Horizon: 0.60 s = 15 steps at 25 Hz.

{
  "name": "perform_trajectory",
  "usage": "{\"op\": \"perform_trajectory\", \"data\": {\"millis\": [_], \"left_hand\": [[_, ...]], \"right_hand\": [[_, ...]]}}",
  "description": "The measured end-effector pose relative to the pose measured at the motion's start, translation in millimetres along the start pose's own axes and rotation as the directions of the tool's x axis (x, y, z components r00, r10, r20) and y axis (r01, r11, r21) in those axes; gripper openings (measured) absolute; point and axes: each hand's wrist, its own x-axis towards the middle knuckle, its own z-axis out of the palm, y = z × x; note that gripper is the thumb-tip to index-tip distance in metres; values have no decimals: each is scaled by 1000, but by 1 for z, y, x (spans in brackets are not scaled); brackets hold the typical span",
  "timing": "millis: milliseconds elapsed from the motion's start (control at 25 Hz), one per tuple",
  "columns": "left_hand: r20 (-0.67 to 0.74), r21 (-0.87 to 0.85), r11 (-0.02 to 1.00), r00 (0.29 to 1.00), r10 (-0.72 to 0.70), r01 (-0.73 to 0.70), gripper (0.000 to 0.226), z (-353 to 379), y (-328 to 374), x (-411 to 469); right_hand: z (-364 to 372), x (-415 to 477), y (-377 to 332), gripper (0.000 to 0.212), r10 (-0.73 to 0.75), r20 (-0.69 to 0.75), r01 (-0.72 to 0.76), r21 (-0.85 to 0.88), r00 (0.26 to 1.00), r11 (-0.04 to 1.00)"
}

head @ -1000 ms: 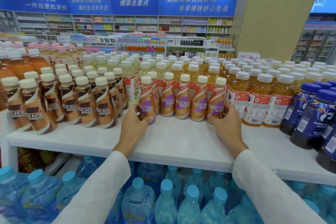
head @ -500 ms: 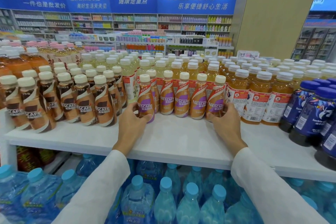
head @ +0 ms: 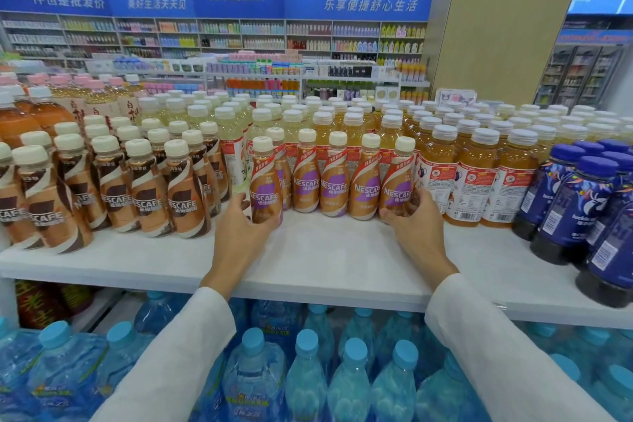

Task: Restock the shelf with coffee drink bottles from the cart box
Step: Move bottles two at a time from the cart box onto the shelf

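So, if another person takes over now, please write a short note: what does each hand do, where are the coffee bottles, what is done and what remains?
Left hand grips the leftmost purple-label bottle near its base; right hand grips the rightmost purple-label bottle.
Both stand upright, ending a front row of five on the white shelf, between brown-label coffee bottles and amber drink bottles.
Done: this row is placed. Left: let go, then fetch more; the cart box is out of view, so the remaining count is unknown.
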Motion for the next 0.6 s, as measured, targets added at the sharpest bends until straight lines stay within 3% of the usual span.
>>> {"op": "perform_trajectory", "data": {"millis": [160, 320, 480, 600], "left_hand": [[22, 71, 997, 999, -27, 26, 79, -4, -7, -16], [13, 127, 991, 999, 31, -32, 61, -15, -5, -55], [27, 125, 990, 997, 66, -69, 50, -36, -3, -122], [30, 91, 995, 999, 32, -35, 55, -53, -11, -178]], "right_hand": [[-11, -27, 4, 73, -16, 20, 19, -169, 1000, 985], [-26, -79, -6, 63, -30, 86, 61, -389, 996, 919], [-37, -158, -22, 57, -146, 231, 216, -314, 962, 925], [-41, -215, -23, 61, -207, 336, 290, -218, 919, 932]]}}
